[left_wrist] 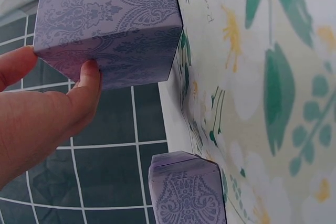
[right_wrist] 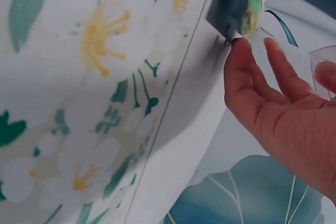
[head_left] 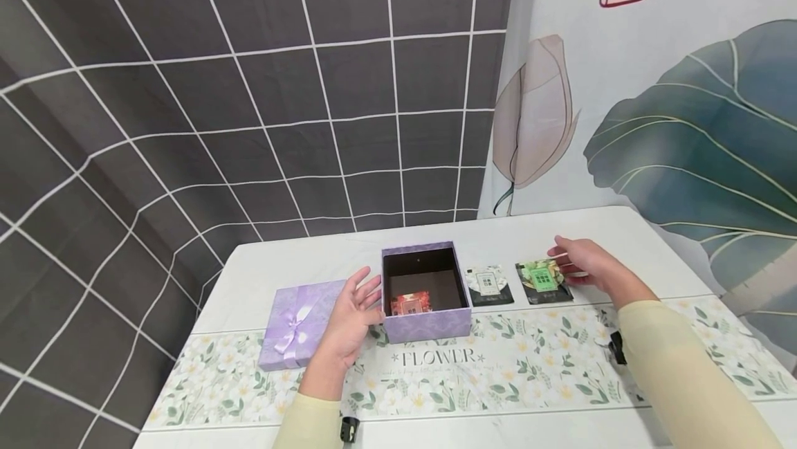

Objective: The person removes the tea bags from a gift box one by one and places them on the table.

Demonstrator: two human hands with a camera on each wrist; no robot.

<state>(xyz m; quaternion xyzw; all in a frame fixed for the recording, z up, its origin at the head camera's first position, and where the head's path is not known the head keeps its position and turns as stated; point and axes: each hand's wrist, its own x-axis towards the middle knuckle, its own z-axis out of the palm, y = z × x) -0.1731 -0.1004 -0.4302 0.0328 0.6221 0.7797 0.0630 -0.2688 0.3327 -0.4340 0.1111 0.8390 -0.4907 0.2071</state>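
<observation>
An open purple patterned box [head_left: 428,326] stands at the middle of the table, with a red packet [head_left: 412,303] inside it. My left hand [head_left: 353,317] touches the box's left side; in the left wrist view, fingertips and thumb meet the purple wall [left_wrist: 113,19]. To the right of the box lie a white-and-black packet [head_left: 489,286] and a green-and-black packet [head_left: 544,281]. My right hand [head_left: 588,263] is at the green packet's right edge. In the right wrist view a fingertip touches that packet's corner [right_wrist: 236,11], with the other fingers loosely bent.
The purple lid [head_left: 311,304] with a ribbon bow lies left of the box, partly behind my left hand. A flowered cloth strip [head_left: 448,393] printed "FLOWER" crosses the white table. Behind stand a dark gridded curtain [head_left: 249,96] and a leaf-printed hanging [head_left: 716,131].
</observation>
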